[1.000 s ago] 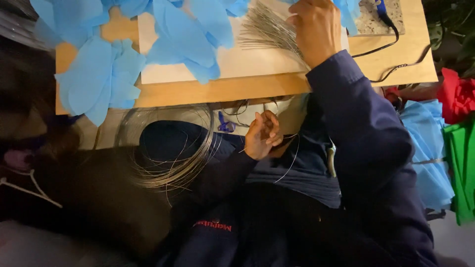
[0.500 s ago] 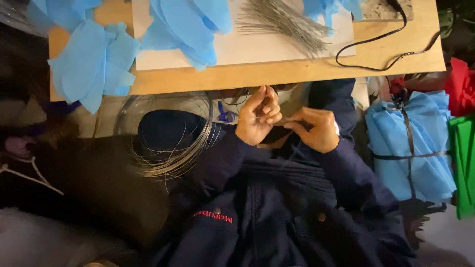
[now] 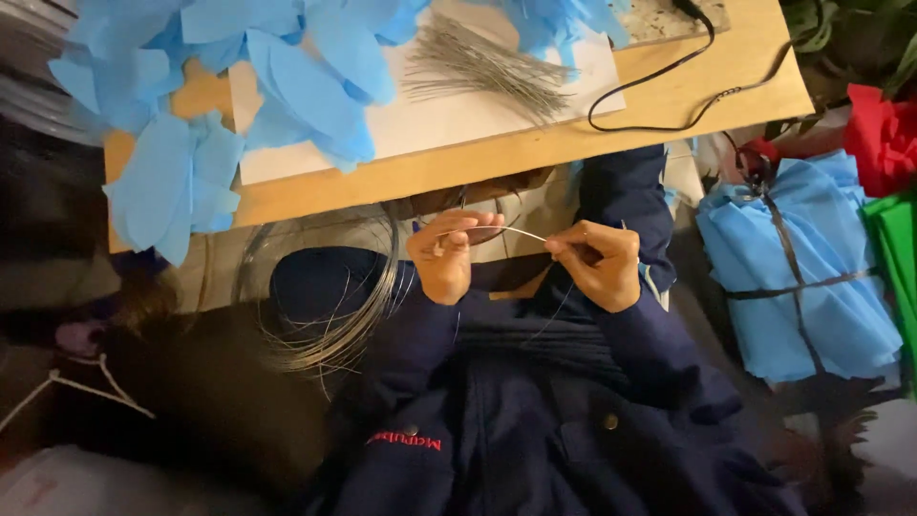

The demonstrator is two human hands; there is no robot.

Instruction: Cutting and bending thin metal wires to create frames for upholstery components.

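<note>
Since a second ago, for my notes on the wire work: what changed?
The right hand came off the wire pile on the board down to the lap; both hands now pinch one thin wire. The left hand stayed by the wire coil; blue paper unmoved.

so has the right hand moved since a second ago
Yes. The right hand was up on the wooden board at the pile of cut wires; now it is below the board's near edge, pinching a wire with the left hand.
</note>
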